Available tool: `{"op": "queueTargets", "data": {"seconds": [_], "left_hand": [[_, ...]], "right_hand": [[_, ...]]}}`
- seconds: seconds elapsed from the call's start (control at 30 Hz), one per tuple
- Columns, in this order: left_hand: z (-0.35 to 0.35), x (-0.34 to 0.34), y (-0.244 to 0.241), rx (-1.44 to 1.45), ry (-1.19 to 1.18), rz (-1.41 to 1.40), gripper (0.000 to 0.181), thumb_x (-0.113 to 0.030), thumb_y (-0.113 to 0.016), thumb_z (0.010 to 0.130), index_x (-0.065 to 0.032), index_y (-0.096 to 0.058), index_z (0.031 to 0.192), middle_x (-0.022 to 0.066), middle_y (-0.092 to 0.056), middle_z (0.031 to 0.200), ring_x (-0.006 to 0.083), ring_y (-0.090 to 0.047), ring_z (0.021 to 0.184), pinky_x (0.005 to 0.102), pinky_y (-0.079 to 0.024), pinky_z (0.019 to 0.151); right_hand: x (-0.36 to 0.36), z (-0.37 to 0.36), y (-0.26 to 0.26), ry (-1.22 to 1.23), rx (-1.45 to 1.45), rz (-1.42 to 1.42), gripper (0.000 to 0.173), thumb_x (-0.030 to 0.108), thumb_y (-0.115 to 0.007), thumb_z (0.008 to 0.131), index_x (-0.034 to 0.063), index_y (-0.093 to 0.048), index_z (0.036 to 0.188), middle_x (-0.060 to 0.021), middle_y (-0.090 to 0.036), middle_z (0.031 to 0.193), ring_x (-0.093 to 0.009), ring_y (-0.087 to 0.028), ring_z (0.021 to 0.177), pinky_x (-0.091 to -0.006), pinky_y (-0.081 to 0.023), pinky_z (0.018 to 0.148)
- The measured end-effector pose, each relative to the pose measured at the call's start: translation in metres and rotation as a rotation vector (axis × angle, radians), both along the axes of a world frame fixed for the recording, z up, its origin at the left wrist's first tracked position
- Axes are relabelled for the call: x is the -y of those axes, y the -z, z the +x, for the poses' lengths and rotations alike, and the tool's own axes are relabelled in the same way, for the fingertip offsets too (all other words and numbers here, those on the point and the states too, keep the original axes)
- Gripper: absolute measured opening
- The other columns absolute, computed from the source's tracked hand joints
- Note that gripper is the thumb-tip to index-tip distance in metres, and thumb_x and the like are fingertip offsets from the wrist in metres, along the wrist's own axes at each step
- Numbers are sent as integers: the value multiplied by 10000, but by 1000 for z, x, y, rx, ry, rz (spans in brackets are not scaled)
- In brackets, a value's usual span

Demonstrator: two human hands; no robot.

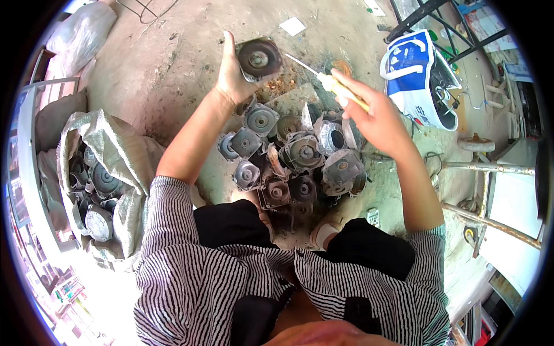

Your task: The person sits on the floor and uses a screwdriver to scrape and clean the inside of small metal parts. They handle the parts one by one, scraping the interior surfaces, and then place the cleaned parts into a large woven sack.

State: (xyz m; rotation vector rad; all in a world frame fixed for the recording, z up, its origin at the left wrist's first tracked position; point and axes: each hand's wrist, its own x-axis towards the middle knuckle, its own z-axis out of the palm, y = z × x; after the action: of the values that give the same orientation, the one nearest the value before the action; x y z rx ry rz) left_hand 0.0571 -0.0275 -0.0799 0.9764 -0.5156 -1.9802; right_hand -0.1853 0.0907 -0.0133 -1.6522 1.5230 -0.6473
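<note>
My left hand grips a square metal motor end cover by its edge. The cover's round, dark, hollowed inside with a central hub faces up. In my right hand is a screwdriver with a yellow handle; its thin shaft points towards the cover, with the tip apart from it. Below both hands, a heap of metal motor covers and housings lies on the floor between my feet. Some pieces are greyish, others brown and rusty.
A woven sack with more metal parts stands at left. On the right are a blue and white bag holding dark cables, and a rusty metal frame with wheels. Brown debris and a white paper piece lie on the floor.
</note>
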Motion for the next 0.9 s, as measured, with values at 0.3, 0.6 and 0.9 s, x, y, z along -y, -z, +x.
{"op": "queueTargets", "data": {"seconds": [0.3,0.6,0.9], "left_hand": [[-2,-13,-8,-55,-66,-15,813,-727,-307,891,-42,-557,1250,138,-585,1255,276,-564,1158,472,-421,1023],[-17,-32,-19,92,-88,-33,735,-665,-310,933,-27,-619,1125,113,-664,1073,216,-636,1004,389,-489,954],[-2,-19,11,137,-70,-239,721,-673,-324,922,-50,-621,1128,102,-662,1087,202,-642,994,372,-492,934]], "right_hand": [[-14,19,-15,-65,114,9,420,95,-544,924,103,-526,1344,-187,-636,1185,-269,-658,1009,-321,-485,882],[-19,24,0,-74,-72,-204,450,81,-564,888,147,-544,1333,-177,-653,1018,-316,-642,862,-367,-509,784],[-18,31,7,-159,24,-182,457,77,-581,872,151,-553,1323,-171,-650,958,-341,-623,822,-372,-505,741]]}}
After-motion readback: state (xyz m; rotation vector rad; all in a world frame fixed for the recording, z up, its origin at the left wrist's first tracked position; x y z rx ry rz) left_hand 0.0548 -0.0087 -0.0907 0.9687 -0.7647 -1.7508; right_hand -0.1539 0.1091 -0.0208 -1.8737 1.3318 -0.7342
